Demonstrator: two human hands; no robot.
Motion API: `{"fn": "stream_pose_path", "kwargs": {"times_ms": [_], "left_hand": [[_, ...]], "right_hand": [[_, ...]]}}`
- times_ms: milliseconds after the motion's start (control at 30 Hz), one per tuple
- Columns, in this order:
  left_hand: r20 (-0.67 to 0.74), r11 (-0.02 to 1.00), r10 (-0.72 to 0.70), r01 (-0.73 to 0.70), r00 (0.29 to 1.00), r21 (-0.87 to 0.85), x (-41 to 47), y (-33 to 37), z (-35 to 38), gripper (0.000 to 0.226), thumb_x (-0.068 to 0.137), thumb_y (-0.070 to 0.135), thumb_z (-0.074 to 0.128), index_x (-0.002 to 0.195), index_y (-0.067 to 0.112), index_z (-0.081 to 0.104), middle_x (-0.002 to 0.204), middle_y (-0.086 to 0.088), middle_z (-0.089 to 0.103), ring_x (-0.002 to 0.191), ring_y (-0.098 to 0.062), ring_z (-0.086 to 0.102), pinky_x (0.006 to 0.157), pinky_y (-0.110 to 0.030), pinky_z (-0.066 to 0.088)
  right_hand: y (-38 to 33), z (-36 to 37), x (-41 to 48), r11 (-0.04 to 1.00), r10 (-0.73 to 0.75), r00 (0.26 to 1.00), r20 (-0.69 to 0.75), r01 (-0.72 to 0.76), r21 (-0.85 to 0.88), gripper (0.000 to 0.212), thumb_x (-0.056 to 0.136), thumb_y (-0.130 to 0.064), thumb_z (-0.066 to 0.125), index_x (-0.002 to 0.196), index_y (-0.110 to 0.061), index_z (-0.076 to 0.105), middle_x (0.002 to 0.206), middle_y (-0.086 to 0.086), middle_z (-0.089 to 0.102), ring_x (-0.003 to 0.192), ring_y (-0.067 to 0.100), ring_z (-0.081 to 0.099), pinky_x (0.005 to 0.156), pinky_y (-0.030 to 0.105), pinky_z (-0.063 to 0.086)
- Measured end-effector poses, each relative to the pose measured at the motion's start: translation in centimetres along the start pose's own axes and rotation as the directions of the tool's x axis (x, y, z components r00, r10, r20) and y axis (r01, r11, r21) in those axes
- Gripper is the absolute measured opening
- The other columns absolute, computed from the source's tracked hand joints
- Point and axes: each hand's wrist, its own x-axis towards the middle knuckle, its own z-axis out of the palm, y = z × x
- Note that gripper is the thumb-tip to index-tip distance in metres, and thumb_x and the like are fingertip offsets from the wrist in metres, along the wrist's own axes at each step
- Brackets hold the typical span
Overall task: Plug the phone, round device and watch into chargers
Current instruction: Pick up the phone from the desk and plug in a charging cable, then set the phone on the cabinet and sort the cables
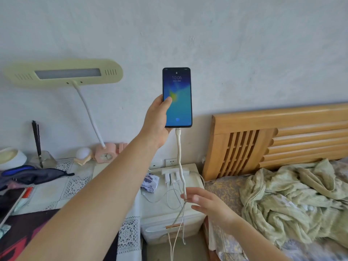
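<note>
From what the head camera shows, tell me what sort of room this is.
Most likely a bedroom. A bed with a wooden headboard and a rumpled green blanket fills the right side, beside a small white bedside cabinet. A desk lamp and pink clock stand nearby.

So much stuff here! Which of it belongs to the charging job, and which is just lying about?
Part of the job:
phone, held up in the left hand
white cable plugged into its base
right hand, open beside the cable
charger plugs on the white cabinet

Just lying about:
desk lamp
pink clock
rumpled blanket
wooden headboard
</note>
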Motion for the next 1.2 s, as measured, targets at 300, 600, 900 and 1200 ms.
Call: {"fn": "stream_pose_path", "kwargs": {"times_ms": [300,600,900,1200], "left_hand": [[0.064,0.999,-0.009,0.007,0.998,0.036,-5.2,1.1,2.8,0.024,0.097,0.019,0.047,0.119,0.017,0.057,0.105,-0.003,0.066,0.093,-0.022,0.065,0.081,-0.039,0.056],[0.049,0.993,0.116,-0.116,0.992,-0.002,-14.2,4.0,7.3,0.019,0.097,0.017,0.047,0.111,0.016,0.059,0.104,-0.005,0.066,0.090,-0.023,0.066,0.083,-0.041,0.056],[-0.035,0.975,0.222,-0.223,0.974,-0.024,-21.9,4.7,10.4,0.014,0.097,0.018,0.048,0.099,0.017,0.062,0.097,-0.005,0.068,0.088,-0.023,0.067,0.071,-0.034,0.059],[-0.141,0.990,0.134,-0.140,0.981,-0.029,-19.9,0.7,9.1,0.020,0.098,0.017,0.045,0.110,0.017,0.060,0.107,-0.007,0.067,0.096,-0.025,0.067,0.076,-0.037,0.059]], "right_hand": [[10.9,3.1,-2.6,0.968,0.226,0.973,-0.051,-0.230,-0.096,0.053,0.080,0.002,0.048,0.122,-0.030,0.048,0.136,0.011,0.050,0.118,0.018,0.054,0.072,0.008,0.048],[13.5,5.4,-6.2,0.780,0.229,0.972,0.054,-0.150,-0.608,0.063,0.086,0.010,0.038,0.141,-0.019,0.040,0.149,0.003,0.038,0.136,0.018,0.036,0.094,0.011,0.030],[14.2,-1.7,-12.8,0.721,-0.085,0.961,-0.263,-0.123,-0.682,0.036,0.094,-0.008,0.039,0.108,-0.025,0.067,0.091,-0.005,0.061,0.065,0.008,0.051,0.055,0.021,0.041],[11.9,-9.4,-11.9,0.327,-0.154,0.924,-0.349,-0.285,-0.901,0.053,0.087,0.003,0.038,0.116,-0.034,0.063,0.121,-0.006,0.062,0.098,0.019,0.062,0.075,0.033,0.053]]}}
